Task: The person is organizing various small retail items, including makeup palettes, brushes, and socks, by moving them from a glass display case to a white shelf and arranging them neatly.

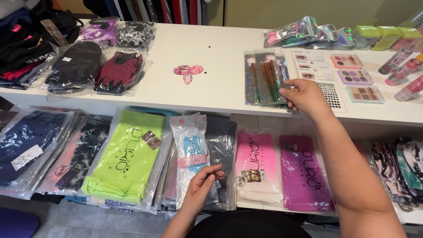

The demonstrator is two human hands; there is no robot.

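1. A white two-tier display shelf [207,61] is seen from above; bagged garments overlap along the lower tier, and gloves, cosmetics and small goods are laid out on the top.

2. The right hand [308,97] is stretched to the front edge of the top tier. Its fingertips are pinched on the right edge of a flat clear-plastic packet of brown-handled make-up brushes with a glittery backing [266,79], which lies flat on the shelf.

3. The left hand [200,187] is held low over the lower tier, fingers curled loosely together. It touches or hovers just above a clear bag holding a pale blue item with a pink band [190,147]; contact cannot be confirmed, and nothing is seen enclosed in the hand.

4. Handling, as judged: the brush packet is taken to be light and fairly stiff from its card backing, with slick film that may slide on the smooth shelf. A pinch at the long side edge or a corner is judged best, clear of the bristle end.

5. Just right of the packet lie white sticker sheets [319,75] and small eyeshadow palettes [355,77]; a pink fabric bow [188,71] sits well apart to the left.
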